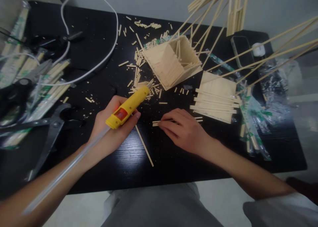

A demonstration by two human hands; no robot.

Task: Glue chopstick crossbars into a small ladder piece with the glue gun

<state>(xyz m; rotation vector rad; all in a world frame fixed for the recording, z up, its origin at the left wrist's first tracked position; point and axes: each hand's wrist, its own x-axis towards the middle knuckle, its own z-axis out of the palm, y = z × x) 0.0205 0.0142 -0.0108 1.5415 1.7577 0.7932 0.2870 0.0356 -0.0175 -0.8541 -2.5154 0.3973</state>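
My left hand (pixel 109 127) is closed around a yellow hot glue gun (pixel 131 104), its nozzle pointing up and to the right. A long clear glue stick (pixel 67 174) sticks out of its back and lies along my forearm. From under the left thumb a single thin wooden stick (pixel 144 146) slants towards me; whether the hand grips it is hidden. My right hand (pixel 182 129) has its fingers closed on a few thin wooden sticks (pixel 155 123) lying side by side on the black table (pixel 169 169). Their ends show on both sides of the hand.
Behind the hands stands a box built of sticks (pixel 171 65), amid many cut pieces (pixel 137 60). A stick panel (pixel 216 98) lies to the right, near a phone (pixel 242 50). Pliers (pixel 55 122), scissors (pixel 23 83) and wrapped sticks (pixel 53 88) crowd the left. A white cable (pixel 116 31) loops behind.
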